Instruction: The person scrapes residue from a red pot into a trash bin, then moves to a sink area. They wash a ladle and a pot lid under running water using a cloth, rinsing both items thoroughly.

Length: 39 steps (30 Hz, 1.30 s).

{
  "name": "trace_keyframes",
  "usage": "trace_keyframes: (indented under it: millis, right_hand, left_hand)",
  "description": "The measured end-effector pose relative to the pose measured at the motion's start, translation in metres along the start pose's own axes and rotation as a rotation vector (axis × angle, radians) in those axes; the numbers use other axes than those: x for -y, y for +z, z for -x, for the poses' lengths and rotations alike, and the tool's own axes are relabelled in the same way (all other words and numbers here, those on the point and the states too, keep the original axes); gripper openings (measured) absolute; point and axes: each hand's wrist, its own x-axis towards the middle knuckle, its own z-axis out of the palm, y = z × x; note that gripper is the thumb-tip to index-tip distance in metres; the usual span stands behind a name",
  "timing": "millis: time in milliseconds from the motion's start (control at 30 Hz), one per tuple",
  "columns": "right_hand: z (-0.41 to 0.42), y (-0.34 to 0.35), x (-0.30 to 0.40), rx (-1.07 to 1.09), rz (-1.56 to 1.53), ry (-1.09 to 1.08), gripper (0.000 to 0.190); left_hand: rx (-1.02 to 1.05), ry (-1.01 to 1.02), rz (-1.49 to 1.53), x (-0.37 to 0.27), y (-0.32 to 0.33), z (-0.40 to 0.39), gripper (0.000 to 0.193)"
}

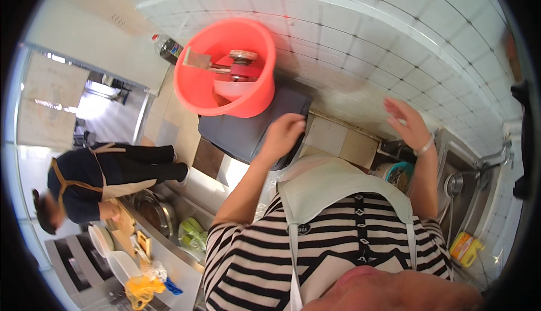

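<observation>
My left hand point(282, 135) hovers over the near right part of a dark grey lidded bin point(236, 135), its fingers bent with no object seen in them. On that bin stands a pink plastic tub point(186, 87); inside it lie a smaller pink container point(232, 90), a scraper-like tool point(198, 60) and a round metal-and-red item I cannot name exactly. My right hand point(408, 125) is raised near the tiled wall, left of the sink, with fingers spread and nothing held. A light band circles its wrist.
At right is a metal sink point(450, 150) with a ladle point(453, 184); a yellow jug point(466, 248) stands nearby. A teal-rimmed container point(399, 175) sits low beside me. A co-worker point(110, 171) stands left at a counter point(177, 281). A dark bottle point(166, 49) stands behind the tub.
</observation>
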Motion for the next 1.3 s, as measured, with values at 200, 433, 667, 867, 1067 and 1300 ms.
trace_keyframes:
  millis: [200, 433, 667, 867, 1067, 1300]
  right_hand:
    - [-0.177, 0.101, 0.134, 0.315, -0.044, -0.278, 0.044]
    - [-0.353, 0.214, 0.137, 0.573, 0.471, -0.413, 0.045]
    - [-0.480, 0.307, 0.118, 0.811, 0.919, -0.187, 0.058]
    - [-0.508, 0.348, 0.104, 0.988, 0.746, 0.003, 0.045]
    - [-0.511, 0.362, 0.095, 0.962, 0.588, 0.219, 0.026]
    - [-0.515, 0.387, 0.075, 0.869, 0.687, 0.025, 0.044]
  left_hand:
    - [-0.638, -0.015, 0.083, 0.014, -0.143, 0.047, 0.019]
    - [-0.885, 0.200, -0.231, -0.003, -0.178, 0.024, 0.012]
    - [-0.919, 0.166, -0.532, -0.015, -0.181, -0.004, 0.012]
    - [-0.934, -0.031, -0.303, -0.009, -0.173, -0.041, 0.017]
    - [-0.841, -0.462, 0.508, 0.022, -0.188, -0.091, 0.049]
    - [-0.709, -0.692, 0.870, 0.064, -0.218, -0.145, 0.047]
